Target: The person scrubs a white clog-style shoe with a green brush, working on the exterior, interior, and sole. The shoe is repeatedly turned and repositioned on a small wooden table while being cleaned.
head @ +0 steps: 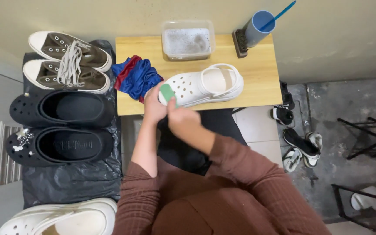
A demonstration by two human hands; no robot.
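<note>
1. Pale wall and grey floor frame a small wooden table, pushed against the wall, with the person seated in front of it in a brown ribbed top.
2. On the table a white perforated clog lies on its side, toe toward the person and its strap toward the wall.
3. The left hand wraps around the toe end of the clog, clenched on it to steady it at the table's near edge.
4. The right hand pinches a small green sponge and presses it against the clog's toe, just beside the left hand's fingers.
5. Judging from this, the step in hand is scrubbing the toe of the clog; the strap and heel look untouched by the sponge at present.
6. A clear tub of sudsy water stands behind the clog, a blue cup holding a blue stick stands at the far right corner beside a dark brush, and a blue-and-red cloth lies at the left.
7. The next move likely calls for turning the clog in the left hand's grip so the sponge meets a fresh patch, or wetting the sponge in the tub.
8. Left of the table, on black plastic sheeting, sit brown sneakers, two black clogs and another white clog.
</note>
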